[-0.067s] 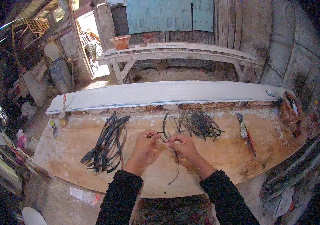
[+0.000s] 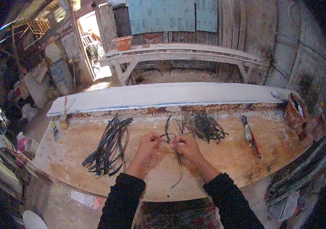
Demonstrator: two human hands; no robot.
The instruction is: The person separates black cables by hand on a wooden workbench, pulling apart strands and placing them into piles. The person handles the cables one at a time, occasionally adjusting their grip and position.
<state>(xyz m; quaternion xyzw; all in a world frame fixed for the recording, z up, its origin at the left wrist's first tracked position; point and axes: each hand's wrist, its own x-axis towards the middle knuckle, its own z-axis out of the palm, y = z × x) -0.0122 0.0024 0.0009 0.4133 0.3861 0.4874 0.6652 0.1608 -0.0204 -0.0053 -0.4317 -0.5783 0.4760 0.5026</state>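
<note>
My left hand [image 2: 149, 147] and my right hand [image 2: 187, 148] are close together over the middle of the wooden board [image 2: 71, 160]. Both pinch a thin dark strip [image 2: 180, 168], which loops up between the fingertips, its tail hanging below my right hand. To the left lies a bundle of wider flat black strips [image 2: 107, 147]. Beyond my right hand sits a tangled pile of thin, dark strips [image 2: 207, 128], with loose ends trailing toward my fingers. Exactly how the strip crosses between my fingertips is too small to make out.
A long white slab [image 2: 170, 93] runs along the board's far edge. On the right lie a red-handled tool [image 2: 252, 137] and a stained brown container [image 2: 296, 110]. A brush [image 2: 64, 110] stands at the left. Farther back is a bench [image 2: 186, 55] with an orange bowl [image 2: 123, 43].
My right hand's fingertips have shifted slightly right, a little away from the left ones. The strip's loop between them has moved a bit. The rest is unchanged.
</note>
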